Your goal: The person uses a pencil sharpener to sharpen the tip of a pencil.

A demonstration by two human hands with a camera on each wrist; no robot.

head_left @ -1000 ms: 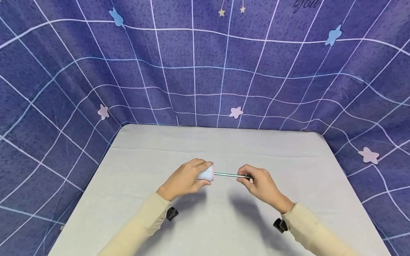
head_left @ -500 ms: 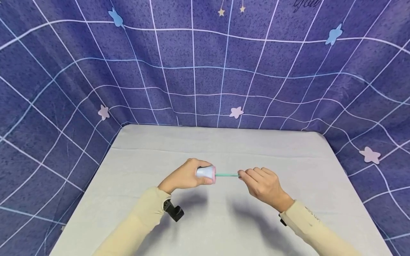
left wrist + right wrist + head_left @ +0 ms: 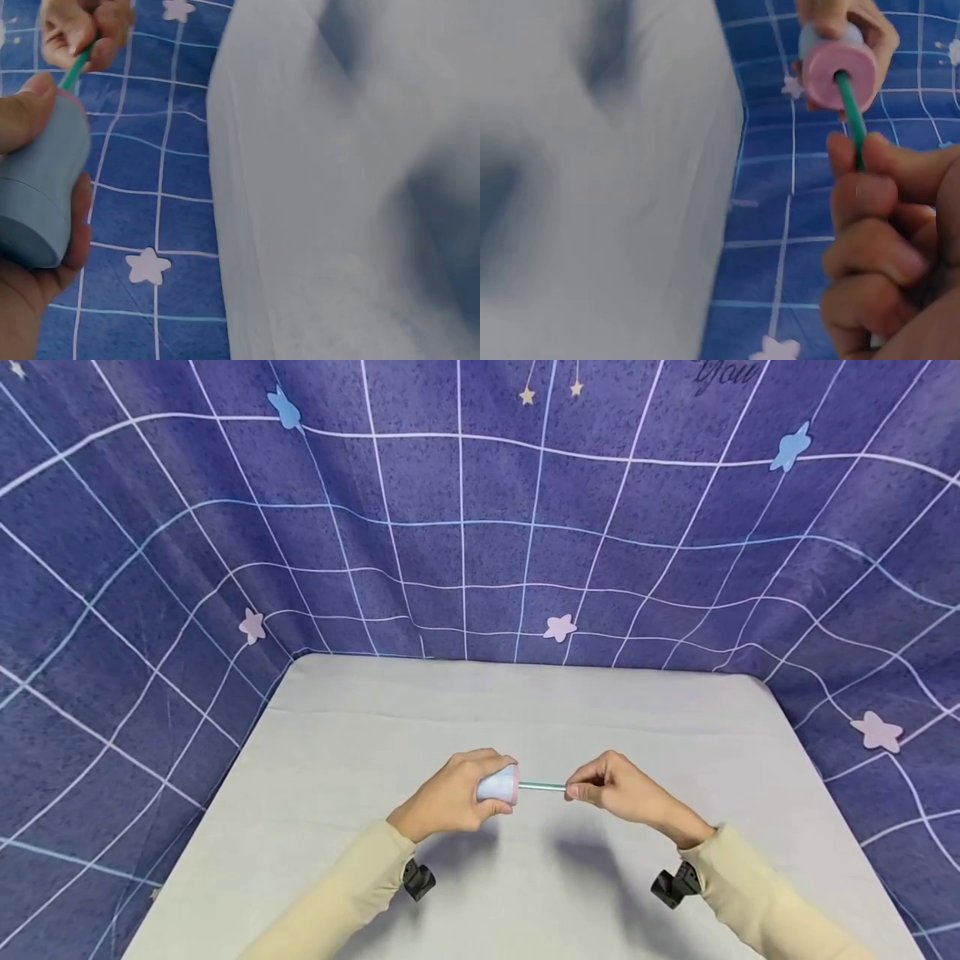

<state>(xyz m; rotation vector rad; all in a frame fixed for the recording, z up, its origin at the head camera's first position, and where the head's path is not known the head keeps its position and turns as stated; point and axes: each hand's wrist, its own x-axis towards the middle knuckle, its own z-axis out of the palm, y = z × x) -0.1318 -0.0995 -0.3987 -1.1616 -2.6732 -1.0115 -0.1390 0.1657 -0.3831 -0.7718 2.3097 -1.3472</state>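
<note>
My left hand (image 3: 447,793) grips a light-blue pencil sharpener (image 3: 495,785) with a pink front, holding it sideways above the table. A green pencil (image 3: 542,787) points into the hole in the pink face (image 3: 823,69), as the right wrist view shows; its tip is hidden inside. On the right, my right hand (image 3: 626,793) pinches the pencil between thumb and fingers, the other fingers curled below. The pencil's rear end is hidden in that hand. In the left wrist view, the sharpener's rounded body (image 3: 45,165) lies between thumb and fingers.
A table with a white cloth (image 3: 480,702) lies below both hands, which cast shadows on it. Purple-blue curtain (image 3: 420,552) with grid lines and stars surrounds the back and sides. Small black wrist cameras (image 3: 418,880) hang at both sleeves.
My right hand has turned about the pencil, from knuckles up half a second ago to the thumb side showing now. The left hand still holds the sharpener, tilted slightly differently. The head view has shifted slightly.
</note>
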